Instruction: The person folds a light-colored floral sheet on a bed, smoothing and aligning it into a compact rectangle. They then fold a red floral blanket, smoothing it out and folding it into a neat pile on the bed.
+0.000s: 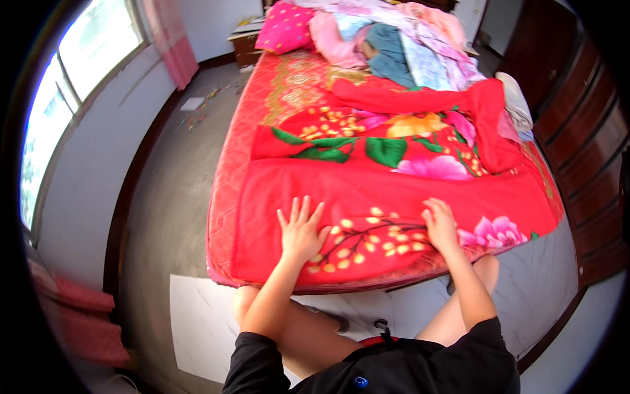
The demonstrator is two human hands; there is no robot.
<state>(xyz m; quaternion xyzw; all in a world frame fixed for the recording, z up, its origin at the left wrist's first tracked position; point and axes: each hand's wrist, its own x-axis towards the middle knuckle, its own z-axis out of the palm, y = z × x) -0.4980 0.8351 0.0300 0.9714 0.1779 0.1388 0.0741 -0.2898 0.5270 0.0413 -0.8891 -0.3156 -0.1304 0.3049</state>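
Note:
A red blanket [328, 180] with large pink and yellow flowers and green leaves lies partly folded across the near half of the bed. My left hand [302, 231] rests flat on its near left part, fingers spread. Farther right, my right hand [440, 222] lies on the same blanket beside the printed yellow-berry branch, its fingers closer together and slightly bent; no cloth shows pinched in them. The blanket's far edge is bunched into a raised ridge, and its right side is rumpled near the bed's edge.
A red patterned mattress cover [237, 125] shows at the left. Heaped clothes and bedding [394, 49] and a pink dotted pillow [286, 27] lie at the far end. A grey-white bundle [515, 105] sits at the right edge. A window [82, 56] and small floor litter [210, 96] are left.

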